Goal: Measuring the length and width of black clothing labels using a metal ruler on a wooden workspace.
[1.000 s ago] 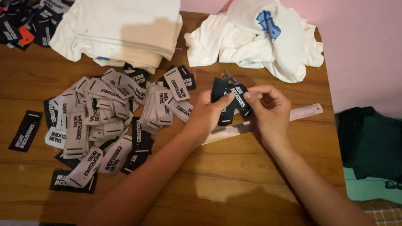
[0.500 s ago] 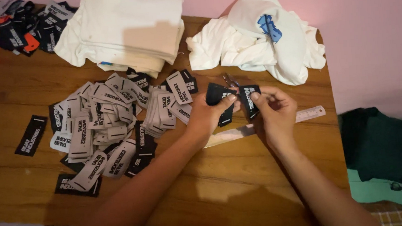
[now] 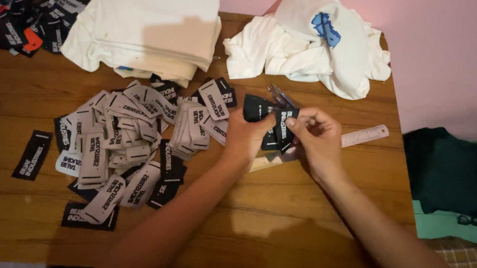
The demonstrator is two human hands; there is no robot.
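1. Bench (image 3: 256,228): its bare wooden front edge is lying nearest the viewer, with both forearms reaching across it from below.
2. Left hand (image 3: 244,142): it is closing around a small bundle of black labels (image 3: 259,109), thumb and fingers pinching the bundle's left side just above the bench.
3. Right hand (image 3: 317,139): its fingertips (image 3: 292,122) are gripping a single black label (image 3: 284,126) at the front of the bundle. That label is standing roughly upright in the picture, its long axis running near to far, the near end partly hidden behind the hand.
4. Ruler (image 3: 356,138): a pale strip is lying flat under and behind the hands, running left to right and slightly away.
5. Loose labels (image 3: 132,141): a large scatter of grey and black labels is lying to the left, unsorted and pointing every way; judged from this, only a small share is being gathered so far and most is remaining.
6. Pens (image 3: 278,96): two are resting just beyond the bundle.
7. Folded cloth (image 3: 153,28) and crumpled white garment (image 3: 310,45): both are sitting at the far edge.
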